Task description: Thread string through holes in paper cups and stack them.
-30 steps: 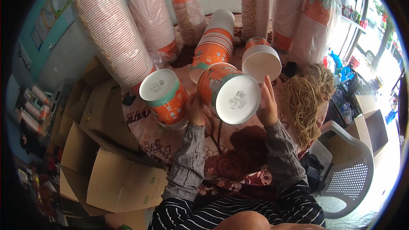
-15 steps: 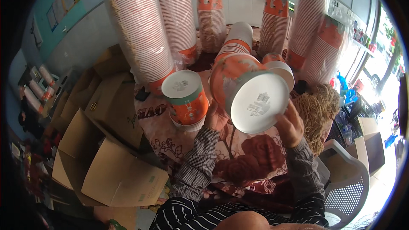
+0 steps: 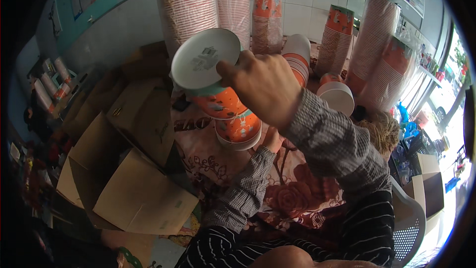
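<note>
Orange paper cup (image 3: 206,67), disc-shaped white base uppermost, tilts over an upturned stack (image 3: 238,128) on floral cloth (image 3: 291,196), pinched at its base edge by the right hand (image 3: 267,85), the left hand's (image 3: 272,140) grip too hidden to tell

Daylight comes from beyond the right edge of the table (image 3: 292,196), where the bright opening (image 3: 450,82) washes out to white. Off the left edge, the cardboard box (image 3: 144,198) sits in dim shade. Near the far edge, plastic sleeves (image 3: 389,72) catch pale glints; the tilted cup (image 3: 206,64) shows a greyish base. Fisheye distortion bends lines toward black corners, and distant clutter (image 3: 35,164) at left looks soft
</note>
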{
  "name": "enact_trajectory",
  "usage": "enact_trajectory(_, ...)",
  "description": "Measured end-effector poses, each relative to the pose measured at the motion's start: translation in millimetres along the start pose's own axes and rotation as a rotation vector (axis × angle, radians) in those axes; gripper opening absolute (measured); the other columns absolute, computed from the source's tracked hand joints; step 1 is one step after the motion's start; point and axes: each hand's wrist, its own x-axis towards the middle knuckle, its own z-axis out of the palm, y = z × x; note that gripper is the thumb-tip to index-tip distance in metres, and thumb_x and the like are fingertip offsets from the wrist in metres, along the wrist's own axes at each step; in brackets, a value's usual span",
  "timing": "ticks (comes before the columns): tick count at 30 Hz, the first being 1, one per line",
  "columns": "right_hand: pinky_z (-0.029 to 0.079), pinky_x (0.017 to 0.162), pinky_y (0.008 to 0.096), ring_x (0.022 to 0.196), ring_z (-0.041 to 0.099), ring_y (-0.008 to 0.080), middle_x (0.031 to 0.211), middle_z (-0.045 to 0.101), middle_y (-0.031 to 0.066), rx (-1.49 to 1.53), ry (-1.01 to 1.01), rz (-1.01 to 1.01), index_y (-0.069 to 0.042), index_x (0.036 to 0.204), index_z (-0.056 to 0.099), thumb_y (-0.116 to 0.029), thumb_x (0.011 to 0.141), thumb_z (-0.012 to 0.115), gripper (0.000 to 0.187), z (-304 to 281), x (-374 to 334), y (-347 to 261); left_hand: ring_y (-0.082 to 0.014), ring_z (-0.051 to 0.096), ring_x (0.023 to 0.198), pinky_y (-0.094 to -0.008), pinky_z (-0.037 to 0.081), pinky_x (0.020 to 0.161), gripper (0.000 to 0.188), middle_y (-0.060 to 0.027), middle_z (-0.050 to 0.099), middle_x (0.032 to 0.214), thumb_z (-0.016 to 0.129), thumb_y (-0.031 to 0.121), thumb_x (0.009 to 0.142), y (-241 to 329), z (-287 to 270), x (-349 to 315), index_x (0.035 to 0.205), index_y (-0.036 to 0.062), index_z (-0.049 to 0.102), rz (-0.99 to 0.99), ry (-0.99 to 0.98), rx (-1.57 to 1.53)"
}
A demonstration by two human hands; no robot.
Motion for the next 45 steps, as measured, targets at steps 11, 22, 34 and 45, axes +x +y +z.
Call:
enact_trajectory(11, 0.051, 0.066, 0.0438, 0.075, 0.066, 0.0334, 0.077, 0.065, 0.0173, 0.061, -0.265, 0.309, -0.007, 0.095, 0.063, -0.03, 0.086, 0.062, 0.026, 94.5, 0.7, 40.4, -0.0079, 0.056, 0.076, -0.0235, 0.046, 0.069, 0.023, 0.0014, 0.06, 0.089, 0.056, 0.023, 0.087, -19.8, 35.0, 3.1, 0.103, 0.0069, 0.06, 0.01, 0.131, 0.298)
enact_trajectory(22, 0.051, 0.058, 0.0444, 0.067, 0.066, 0.0332, 0.068, 0.063, 0.0151, 0.033, -0.385, 0.362, -0.003, 0.101, 0.054, -0.029, 0.09, 0.057, 0.029, 116.3, -26.2, 7.9, -0.0155, 0.052, 0.103, -0.0306, 0.045, 0.088, 0.038, -0.0096, 0.054, 0.115, 0.049, 0.026, 0.095, -28.5, -38.4, 36.6, 0.125, 0.0037, 0.045, -0.459, -0.257, -0.147)
enact_trajectory(34, 0.053, 0.059, 0.0382, 0.07, 0.068, 0.0272, 0.073, 0.067, 0.0132, 0.062, -0.428, 0.409, -0.002, 0.09, 0.056, -0.013, 0.086, 0.053, 0.012, 119.2, -48.2, -2.9, -0.0241, 0.059, 0.105, -0.0392, 0.05, 0.092, 0.041, -0.0155, 0.057, 0.119, 0.038, 0.026, 0.101, -14.8, -21.4, 21.9, 0.136, 0.0031, 0.039, -0.642, -0.095, -0.482)
enact_trajectory(45, 0.052, 0.059, 0.0394, 0.068, 0.068, 0.0287, 0.069, 0.065, 0.0131, 0.086, -0.297, 0.382, -0.001, 0.093, 0.055, -0.02, 0.087, 0.056, 0.02, 118.7, -46.1, 7.7, -0.0168, 0.061, 0.09, -0.0304, 0.053, 0.08, 0.037, -0.0103, 0.06, 0.105, 0.048, 0.028, 0.099, 5.7, 32.2, 12.2, 0.124, 0.0008, 0.048, -0.528, 0.02, 0.067)
